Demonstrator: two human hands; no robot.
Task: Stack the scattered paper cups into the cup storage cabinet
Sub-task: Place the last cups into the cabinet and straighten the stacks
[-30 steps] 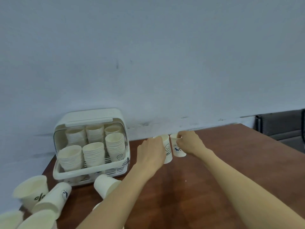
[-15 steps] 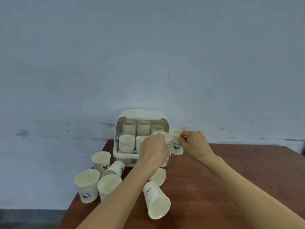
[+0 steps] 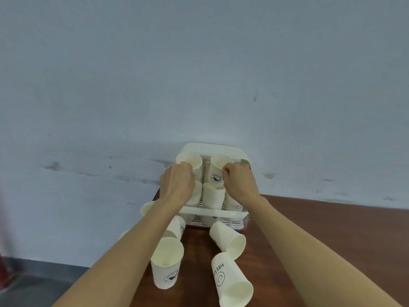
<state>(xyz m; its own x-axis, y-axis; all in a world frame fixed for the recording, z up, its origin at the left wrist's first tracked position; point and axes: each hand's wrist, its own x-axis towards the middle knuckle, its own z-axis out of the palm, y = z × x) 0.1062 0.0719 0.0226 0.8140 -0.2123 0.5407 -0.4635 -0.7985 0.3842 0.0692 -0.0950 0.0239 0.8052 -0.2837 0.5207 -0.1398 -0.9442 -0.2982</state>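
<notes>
Both hands are now reaching further forward than half a second ago, carrying their two cups from beside the cabinet to a spot right over its open front. Starting nearest, a smiley cup [image 3: 230, 284] is lying on its side on the table [image 3: 332, 240], mouth toward the viewer, with a plain tipped cup [image 3: 228, 239] lying just beyond it and an upright whale cup [image 3: 167, 265] standing to their left. Behind that one, another cup [image 3: 177, 226] is leaning under the left forearm, and the rim of a further cup [image 3: 147, 208] is peeking out at the table's left edge; more may be hiding beneath the arm, though that cannot be told. Further on, the cabinet [image 3: 212, 210] is sitting against the wall [image 3: 199, 74], already holding several nested stacks, the front middle stack [image 3: 213, 194] showing plainly between the wrists. Over it, the left hand [image 3: 177, 187] is gripping one cup [image 3: 191, 161] from below, fingers curled round its side, and the right hand [image 3: 240, 185] is pinching a second cup [image 3: 218, 170] near its rim. Both held cups are hovering upright above the stacks, not yet seated. Judging by this, the job is well along: most cups are stored, two are being lowered in, and at least five are waiting loose on the table.
</notes>
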